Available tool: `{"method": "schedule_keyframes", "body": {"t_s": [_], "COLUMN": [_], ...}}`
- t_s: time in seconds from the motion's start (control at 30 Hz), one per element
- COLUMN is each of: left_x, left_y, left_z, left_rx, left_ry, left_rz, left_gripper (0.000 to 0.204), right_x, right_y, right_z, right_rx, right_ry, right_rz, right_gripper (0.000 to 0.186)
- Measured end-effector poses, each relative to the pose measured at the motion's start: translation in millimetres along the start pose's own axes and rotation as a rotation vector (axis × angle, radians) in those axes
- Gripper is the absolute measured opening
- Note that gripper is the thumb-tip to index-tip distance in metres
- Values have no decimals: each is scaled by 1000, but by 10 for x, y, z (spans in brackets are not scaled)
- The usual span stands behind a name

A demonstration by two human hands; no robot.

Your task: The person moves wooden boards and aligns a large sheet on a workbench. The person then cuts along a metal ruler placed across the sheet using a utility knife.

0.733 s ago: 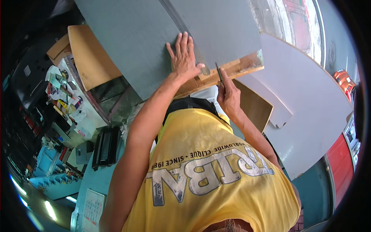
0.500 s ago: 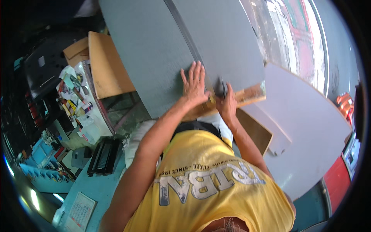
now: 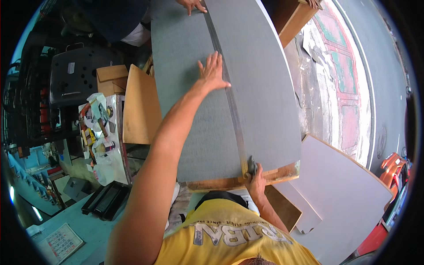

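A large grey sheet (image 3: 265, 88) spreads out in front of me, with a long dark metal straightedge (image 3: 232, 108) lying along it, away from me. My left hand (image 3: 211, 75) rests flat at the left of the straightedge, fingers spread, thumb reaching over the strip. At the near end my right hand (image 3: 257, 182) is closed on a small dark tool (image 3: 252, 166) that stands up beside the straightedge's yellowish end; its exact kind is unclear. At the far end, another person's hand (image 3: 191, 5) presses beside the straightedge.
Below the sheet's near edge runs a wooden edge (image 3: 212, 184). A white panel (image 3: 344, 176) leans at the right. Cluttered tools cover a side table (image 3: 115, 154) at left, beside a brown board (image 3: 140, 108). Another hand (image 3: 314, 3) touches a wooden box (image 3: 291, 22) at the far right.
My left hand has slid farther out along the straightedge. The view has shifted, bringing the sheet's far part and another person's hands into sight. My right hand stays at the near end.
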State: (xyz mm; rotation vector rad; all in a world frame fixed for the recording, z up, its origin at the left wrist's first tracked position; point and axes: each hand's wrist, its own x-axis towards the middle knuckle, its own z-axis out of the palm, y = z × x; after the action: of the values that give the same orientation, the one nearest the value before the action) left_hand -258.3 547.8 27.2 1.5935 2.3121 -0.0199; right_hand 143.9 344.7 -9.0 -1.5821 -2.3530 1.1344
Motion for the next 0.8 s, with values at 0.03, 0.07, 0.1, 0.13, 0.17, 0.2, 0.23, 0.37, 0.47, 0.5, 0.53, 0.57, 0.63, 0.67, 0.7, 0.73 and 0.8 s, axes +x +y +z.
{"method": "schedule_keyframes", "body": {"t_s": [0.03,0.07,0.1,0.13,0.17,0.2,0.23,0.37,0.47,0.5,0.53,0.57,0.63,0.67,0.7,0.73,0.8], "left_x": [174,316,453,542,582,673,740,864,854,835,839,853,853,885,891,892,914], "left_y": [-72,-155,-205,-281,-373,-302,-247,-317,-319,-299,-288,-308,-346,-329,-313,-308,-276], "left_z": [-86,-165,-214,-243,-250,-246,-237,-149,-161,-191,-205,-217,-212,-198,-179,-174,-172], "left_rx": [1,38,69,92,96,106,119,32,32,61,83,84,82,68,63,31,-16], "left_ry": [6,-41,-90,-116,-116,-169,-222,-191,-216,-221,-223,-214,-256,-262,-258,-260,-264], "left_rz": [-5,-47,-84,-94,-108,-86,-66,-78,-71,-59,-45,-51,-55,-54,-49,-58,-57], "left_gripper": [118,123,128,131,131,132,133,135,139,140,142,142,144,147,147,148,152], "right_x": [10,12,23,32,44,25,17,146,649,989,1386,1844,2767,3256,3728,4162,4957], "right_y": [-42,-87,-101,-80,-90,-69,-55,-217,-436,-597,-737,-904,-1360,-1472,-1679,-1873,-2186], "right_z": [-15,-23,-39,8,50,-2,-53,-238,-456,-534,-559,-570,-648,-612,-608,-589,-526], "right_rx": [0,8,11,13,17,2,-11,-34,82,168,173,183,219,185,156,128,26], "right_ry": [0,-12,-23,-30,-40,-26,-16,-83,22,53,141,227,184,245,260,264,419], "right_rz": [-8,-8,-5,-2,-12,-7,-3,155,51,29,-69,-172,-231,-382,-400,-400,-570], "right_gripper": [62,62,61,61,61,61,61,66,60,57,52,48,43,43,45,41,32]}}
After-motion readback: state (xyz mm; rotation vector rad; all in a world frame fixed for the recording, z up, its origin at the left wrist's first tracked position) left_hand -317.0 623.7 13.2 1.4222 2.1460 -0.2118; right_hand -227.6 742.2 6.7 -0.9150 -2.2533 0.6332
